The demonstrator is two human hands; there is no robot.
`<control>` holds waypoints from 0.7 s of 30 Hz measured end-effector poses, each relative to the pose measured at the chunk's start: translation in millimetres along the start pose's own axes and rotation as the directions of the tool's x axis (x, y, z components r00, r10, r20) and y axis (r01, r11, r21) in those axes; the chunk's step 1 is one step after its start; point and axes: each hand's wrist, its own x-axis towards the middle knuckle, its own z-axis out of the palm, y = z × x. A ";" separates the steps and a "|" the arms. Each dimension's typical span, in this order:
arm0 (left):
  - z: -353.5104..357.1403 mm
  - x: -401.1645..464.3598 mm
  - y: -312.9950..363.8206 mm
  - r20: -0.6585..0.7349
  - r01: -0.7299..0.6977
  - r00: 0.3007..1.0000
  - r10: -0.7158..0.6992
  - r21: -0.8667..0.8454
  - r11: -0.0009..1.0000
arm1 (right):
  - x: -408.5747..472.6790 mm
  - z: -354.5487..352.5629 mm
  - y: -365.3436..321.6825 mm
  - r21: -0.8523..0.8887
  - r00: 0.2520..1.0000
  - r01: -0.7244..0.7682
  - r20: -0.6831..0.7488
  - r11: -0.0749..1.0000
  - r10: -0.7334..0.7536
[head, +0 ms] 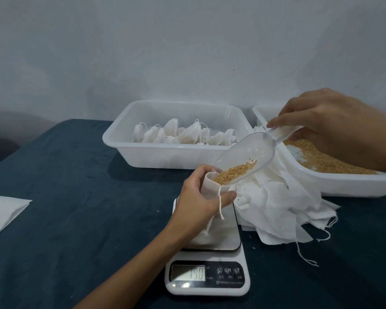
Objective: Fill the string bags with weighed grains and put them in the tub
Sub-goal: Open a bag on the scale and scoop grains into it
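Left hand (197,197) curled around soft white cloth string bag (206,210), mouth held open, bottom resting on steel-topped white digital scale (212,259). Right hand (325,121) gripping handle of clear plastic scoop (247,156), tilted, golden grains (234,171) at bag's mouth. Filled bags (183,134) inside white rectangular plastic tub (147,152) behind.

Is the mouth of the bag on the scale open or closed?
Open. The left hand holds the bag mouth wide, and the scoop tip with grains rests in it.

dark blue table (76,197) | on it: scale (210,282), two white tubs (143,152) (343,186), empty bags (276,208), paper (2,210)
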 end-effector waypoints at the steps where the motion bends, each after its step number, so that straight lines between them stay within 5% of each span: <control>1: -0.2 0.1 -0.2 -0.003 -0.002 1.000 0.002 0.004 1.000 | 0.3 0.1 -0.8 -0.005 1.000 0.000 -0.002 1.000 0.000; 21: -2.8 1.0 -0.7 -0.096 -0.003 0.995 0.007 0.045 0.999 | 8.4 -7.7 -23.7 -0.217 0.948 0.151 -0.247 0.965 -0.203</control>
